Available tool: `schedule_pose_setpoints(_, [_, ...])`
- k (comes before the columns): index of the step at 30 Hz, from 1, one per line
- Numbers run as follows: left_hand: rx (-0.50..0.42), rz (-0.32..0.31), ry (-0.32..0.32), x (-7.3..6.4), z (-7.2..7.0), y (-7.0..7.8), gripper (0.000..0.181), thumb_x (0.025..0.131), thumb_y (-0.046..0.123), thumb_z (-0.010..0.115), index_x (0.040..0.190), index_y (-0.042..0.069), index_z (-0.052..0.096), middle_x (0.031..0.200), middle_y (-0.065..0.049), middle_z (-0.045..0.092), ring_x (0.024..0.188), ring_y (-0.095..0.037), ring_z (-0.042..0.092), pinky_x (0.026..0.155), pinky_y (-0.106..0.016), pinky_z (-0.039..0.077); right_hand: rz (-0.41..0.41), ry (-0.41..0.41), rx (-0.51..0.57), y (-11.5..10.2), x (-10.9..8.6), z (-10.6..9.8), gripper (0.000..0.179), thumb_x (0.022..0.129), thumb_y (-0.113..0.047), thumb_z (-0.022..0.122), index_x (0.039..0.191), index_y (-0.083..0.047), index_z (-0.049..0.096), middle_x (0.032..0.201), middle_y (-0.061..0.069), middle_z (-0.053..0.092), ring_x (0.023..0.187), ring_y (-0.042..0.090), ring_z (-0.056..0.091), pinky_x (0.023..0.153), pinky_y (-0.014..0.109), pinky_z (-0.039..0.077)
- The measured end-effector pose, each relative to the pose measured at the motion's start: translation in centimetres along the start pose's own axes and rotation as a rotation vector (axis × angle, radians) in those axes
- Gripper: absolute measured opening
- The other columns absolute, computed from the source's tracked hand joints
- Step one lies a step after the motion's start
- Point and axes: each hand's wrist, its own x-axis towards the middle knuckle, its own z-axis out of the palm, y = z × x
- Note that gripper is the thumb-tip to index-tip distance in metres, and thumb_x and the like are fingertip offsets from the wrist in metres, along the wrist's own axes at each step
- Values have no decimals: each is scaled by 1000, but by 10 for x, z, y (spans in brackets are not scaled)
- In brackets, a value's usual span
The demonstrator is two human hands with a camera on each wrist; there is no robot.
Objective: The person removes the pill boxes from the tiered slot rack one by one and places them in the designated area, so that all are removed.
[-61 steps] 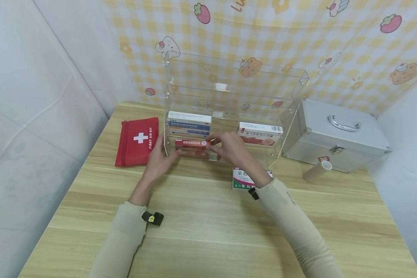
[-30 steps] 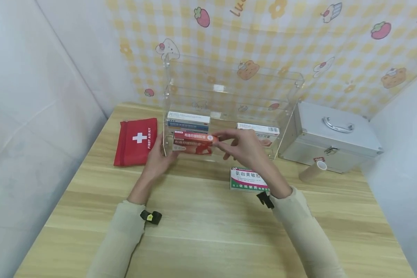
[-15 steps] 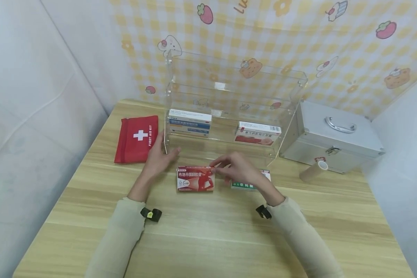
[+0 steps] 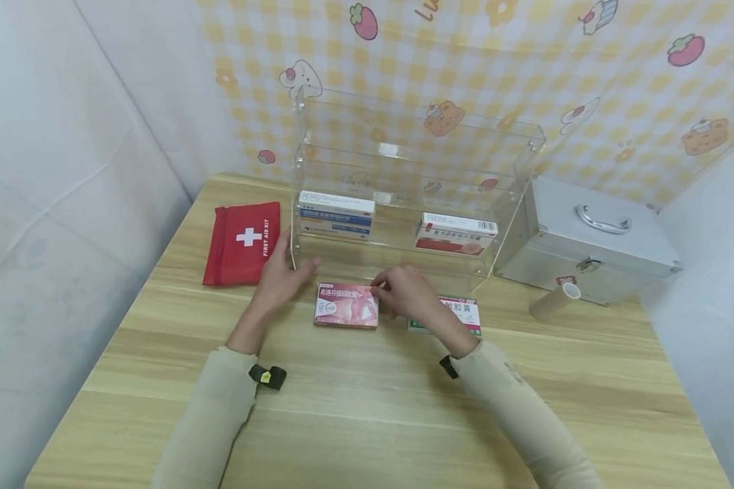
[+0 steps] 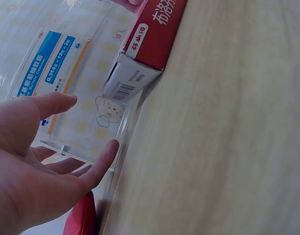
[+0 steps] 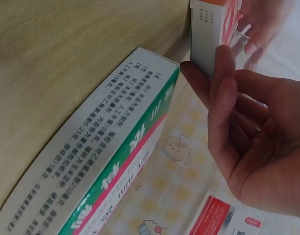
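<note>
Your right hand (image 4: 408,295) pinches the red box (image 4: 345,307) by its right end, low at the light wooden table (image 4: 355,407), just before the clear rack (image 4: 388,255). Your left hand (image 4: 279,275) spreads loosely at the rack's left end. Yellow-checked cloth (image 4: 440,61) hangs behind; a metal case (image 4: 593,238) stands on the right.

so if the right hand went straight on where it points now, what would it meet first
The red medicine box, whose right end the right hand pinches. Beyond it, perhaps the left hand, though depth is unclear.
</note>
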Motion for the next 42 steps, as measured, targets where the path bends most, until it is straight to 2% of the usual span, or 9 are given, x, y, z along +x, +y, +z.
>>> schedule_pose_setpoints(6, [0,-5,-5,1,2,0,82,90,29,71,155,35,21,153,-10,36,138,-35,32,105,-63,30,-15,42,-89,0,1,4,14,95,-18,67,96,-8,77,58,-4,62,43,9,53,46,25,40])
schedule_pose_setpoints(15, [-5,-4,1,4,1,0,81,90,32,71,154,34,22,153,-9,35,139,-33,31,106,-61,30,-29,69,-91,2,1,7,14,94,-17,67,99,-8,77,58,-1,62,43,8,51,45,25,40])
schedule_pose_setpoints(21, [-8,16,-2,4,3,2,80,91,30,71,154,33,23,153,-12,36,139,-36,31,107,-62,28,-21,86,-77,5,-3,8,16,95,-18,66,104,-8,74,55,-3,60,42,7,52,43,25,41])
schedule_pose_setpoints(27, [-31,9,-15,1,1,-1,81,91,29,71,155,33,21,155,-13,32,140,-37,29,107,-63,27,-33,150,-24,13,-17,-3,17,94,-18,67,106,-9,74,75,-2,69,59,6,60,51,23,48])
schedule_pose_setpoints(30, [-42,-9,-10,-1,-1,-4,82,91,27,71,155,32,20,156,-13,30,140,-38,28,106,-65,27,-93,261,-49,24,-28,-22,16,94,-15,67,106,-7,74,85,1,72,68,8,64,56,21,51])
schedule_pose_setpoints(34, [-53,-16,-12,-2,-4,-4,83,91,25,71,156,30,18,157,-12,28,141,-37,25,106,-67,24,-180,563,-178,42,-44,-60,15,92,-10,68,104,-3,72,86,8,72,62,16,65,51,25,50])
schedule_pose_setpoints(37, [-49,-4,-17,-2,-3,-2,83,92,26,70,156,33,18,157,-10,28,142,-36,25,106,-67,24,-150,776,-331,57,-53,-85,18,91,-10,69,107,-2,70,94,12,70,57,20,62,44,30,46])
schedule_pose_setpoints(39, [-40,5,-18,-2,-2,-1,83,92,28,70,155,37,18,157,-9,28,141,-36,26,105,-68,24,-90,824,-416,66,-57,-96,23,91,-13,69,111,-2,69,102,14,68,53,21,58,41,32,42])
schedule_pose_setpoints(42, [-24,-1,-18,0,2,-1,81,91,31,70,153,43,19,156,-7,31,140,-34,28,104,-68,27,-13,786,-510,74,-61,-102,30,92,-16,68,119,-3,67,114,16,64,43,19,45,37,32,33])
